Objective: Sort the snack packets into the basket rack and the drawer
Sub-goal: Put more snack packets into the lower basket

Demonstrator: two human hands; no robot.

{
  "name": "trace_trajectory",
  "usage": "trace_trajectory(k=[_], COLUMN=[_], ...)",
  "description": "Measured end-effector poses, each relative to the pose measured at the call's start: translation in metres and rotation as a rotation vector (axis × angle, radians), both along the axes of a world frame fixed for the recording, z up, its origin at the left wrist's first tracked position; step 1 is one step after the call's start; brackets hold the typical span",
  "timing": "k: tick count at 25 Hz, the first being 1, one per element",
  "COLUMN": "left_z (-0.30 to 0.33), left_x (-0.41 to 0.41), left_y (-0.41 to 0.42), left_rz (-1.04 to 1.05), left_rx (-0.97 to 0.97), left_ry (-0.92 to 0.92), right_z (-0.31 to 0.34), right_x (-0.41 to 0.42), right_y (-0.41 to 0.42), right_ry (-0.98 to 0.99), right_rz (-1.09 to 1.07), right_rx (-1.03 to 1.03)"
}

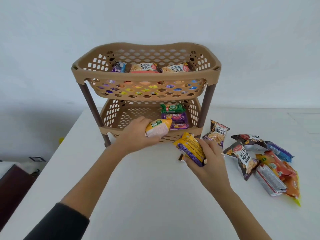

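Note:
A tan two-tier basket rack [146, 76] stands at the back of the white table. Its top basket holds peanut packets [144, 68] and other snacks. The lower basket [119, 116] holds a green packet [171, 108] and purple packets [174, 118] at its right side. My left hand [136, 134] grips a yellow packet [158, 129] at the front rim of the lower basket. Just right of it, above the table, my right hand [206, 155] holds a yellow-and-purple packet [190, 148]. No drawer is in view.
Several loose packets lie on the table at the right: a salted peanuts bag [218, 132], another peanuts bag [244, 158], a blue packet [278, 151], a silver packet [268, 181] and orange packets [285, 172]. The table's left edge [57, 149] drops to the floor.

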State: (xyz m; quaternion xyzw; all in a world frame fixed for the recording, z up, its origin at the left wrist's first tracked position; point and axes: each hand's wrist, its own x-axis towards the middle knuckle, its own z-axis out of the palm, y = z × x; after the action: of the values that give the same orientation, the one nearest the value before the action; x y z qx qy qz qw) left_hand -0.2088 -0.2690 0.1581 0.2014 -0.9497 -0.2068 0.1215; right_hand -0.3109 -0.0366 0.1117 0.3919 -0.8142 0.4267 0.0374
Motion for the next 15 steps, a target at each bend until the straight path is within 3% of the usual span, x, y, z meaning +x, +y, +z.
trace_trajectory(k=[4,8,11,12,15], left_z=[0.005,0.002,-0.036,-0.063,-0.082], left_x=[-0.018,-0.052,-0.065,-0.073,-0.079], left_y=[-0.057,-0.069,-0.095,-0.133,-0.131], left_rz=[-0.013,-0.139,-0.201,-0.237,-0.250], left_rx=[0.087,0.070,0.054,0.047,0.002], left_ry=[-0.002,-0.163,-0.372,-0.412,-0.462], right_z=[0.008,0.016,0.009,-0.003,0.004], right_x=[-0.010,-0.028,-0.036,-0.040,-0.053], right_y=[-0.049,-0.064,-0.101,-0.142,-0.147], right_ry=[0.074,0.039,-0.004,-0.026,-0.057], right_rz=[0.026,-0.066,-0.092,-0.149,-0.197], right_rx=[0.028,0.021,0.131,0.174,0.194])
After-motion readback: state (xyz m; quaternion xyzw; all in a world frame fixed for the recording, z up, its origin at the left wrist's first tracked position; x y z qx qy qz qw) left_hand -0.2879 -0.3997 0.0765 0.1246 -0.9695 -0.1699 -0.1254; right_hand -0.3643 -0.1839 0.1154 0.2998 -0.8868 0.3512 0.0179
